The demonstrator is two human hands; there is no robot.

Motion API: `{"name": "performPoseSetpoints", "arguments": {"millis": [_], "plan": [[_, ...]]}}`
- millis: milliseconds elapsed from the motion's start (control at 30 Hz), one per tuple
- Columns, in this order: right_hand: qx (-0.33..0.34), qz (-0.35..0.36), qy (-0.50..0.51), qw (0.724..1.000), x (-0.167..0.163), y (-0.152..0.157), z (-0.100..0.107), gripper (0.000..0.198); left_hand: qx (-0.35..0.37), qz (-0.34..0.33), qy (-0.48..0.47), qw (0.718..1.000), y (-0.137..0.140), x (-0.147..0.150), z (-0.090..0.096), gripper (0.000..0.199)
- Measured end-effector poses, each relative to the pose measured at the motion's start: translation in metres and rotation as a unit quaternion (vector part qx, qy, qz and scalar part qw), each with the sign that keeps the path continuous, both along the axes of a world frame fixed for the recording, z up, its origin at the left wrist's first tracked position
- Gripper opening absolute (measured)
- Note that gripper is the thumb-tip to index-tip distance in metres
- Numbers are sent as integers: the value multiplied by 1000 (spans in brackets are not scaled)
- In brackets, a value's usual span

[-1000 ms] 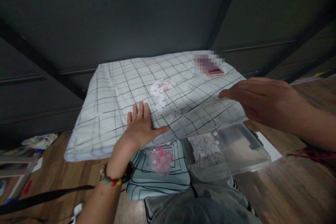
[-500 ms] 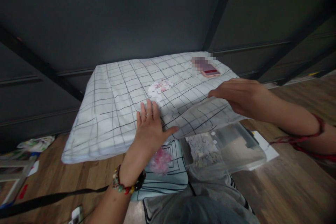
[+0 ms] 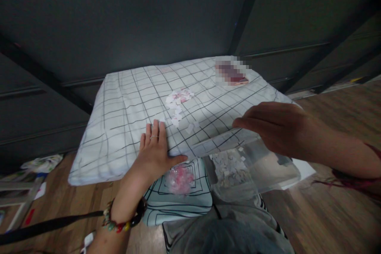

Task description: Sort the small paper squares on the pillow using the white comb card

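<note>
My left hand (image 3: 154,147) lies flat on a white checked tablecloth (image 3: 127,107), fingers stretched and thumb out to the right, holding nothing. My right hand (image 3: 274,127) has its fingers pressed together at the cloth's near right edge, pinching a raised fold of it; the fingertips are partly hidden. Small white and pinkish paper scraps (image 3: 179,97) lie in a pile at the middle of the cloth. A few loose scraps (image 3: 193,127) lie between my hands. Under the near edge stands a clear plastic box (image 3: 274,166) with many paper bits (image 3: 230,168) at its left side.
A phone (image 3: 232,73), partly blurred out, lies at the far right of the cloth. A pink crumpled clear bundle (image 3: 179,179) rests on a light blue patterned cushion (image 3: 178,214) by my legs. A dark panelled wall (image 3: 149,20) stands behind the table.
My left hand has slid left and slightly toward me over the cloth. My right hand has come lower, and the raised cloth fold has dropped with it.
</note>
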State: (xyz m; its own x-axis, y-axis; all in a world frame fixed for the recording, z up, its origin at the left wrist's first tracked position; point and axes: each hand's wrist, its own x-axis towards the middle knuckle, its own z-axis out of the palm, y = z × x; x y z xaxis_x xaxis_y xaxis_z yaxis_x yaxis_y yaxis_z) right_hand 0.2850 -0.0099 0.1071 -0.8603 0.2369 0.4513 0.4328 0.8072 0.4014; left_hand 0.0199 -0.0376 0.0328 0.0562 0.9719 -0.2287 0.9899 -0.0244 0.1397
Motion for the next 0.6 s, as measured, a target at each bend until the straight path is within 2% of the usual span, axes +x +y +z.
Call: {"name": "performPoseSetpoints", "arguments": {"millis": [133, 233, 300, 367, 500, 600], "plan": [[-32, 15, -7, 999, -5, -19, 5, 28, -18, 12, 26, 999, -5, -10, 0, 114], [2, -4, 20, 1000, -5, -15, 7, 29, -20, 9, 7, 1000, -3, -15, 3, 118], [33, -21, 29, 999, -2, 0, 6, 27, -7, 1, -21, 1000, 2, -15, 4, 117], [35, -28, 21, 999, -1, 22, 1, 27, 11, 12, -35, 999, 8, -13, 5, 112], [-14, -38, 50, 998, -11, 66, -14, 37, 22, 46, -16, 999, 16, -7, 4, 107], [-24, -32, 67, 997, -32, 83, -23, 40, 16, 45, 3, 999, 16, -6, 1, 108]]}}
